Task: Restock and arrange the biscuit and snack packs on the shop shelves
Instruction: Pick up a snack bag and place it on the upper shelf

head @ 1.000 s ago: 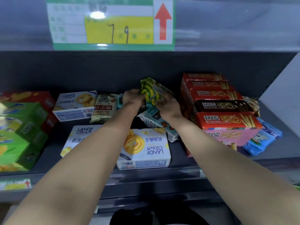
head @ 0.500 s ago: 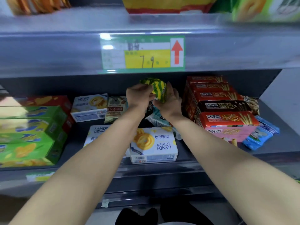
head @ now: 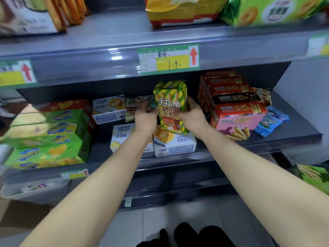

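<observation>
A green and yellow striped finger-biscuit pack [head: 170,102] stands upright between my hands, above the middle of the dark shelf [head: 293,129]. My right hand [head: 192,115] grips its right side. My left hand [head: 146,116] holds its left side, and its blurred fingers also seem to hold a small dark teal packet [head: 150,104]. Two white Landy cookie boxes [head: 175,144] lie flat just below the pack, at the shelf's front.
Red egg-roll boxes [head: 235,104] are stacked right of my right hand, with blue packets [head: 270,122] beyond them. Green boxes [head: 48,139] fill the shelf's left. A white box [head: 108,109] and a small pack [head: 132,108] sit behind. The upper shelf [head: 106,50] carries bags and price tags.
Both hands have lifted the striped pack off the pile and turned it upright, its front toward me. The camera has tilted up, bringing the upper shelf into view.
</observation>
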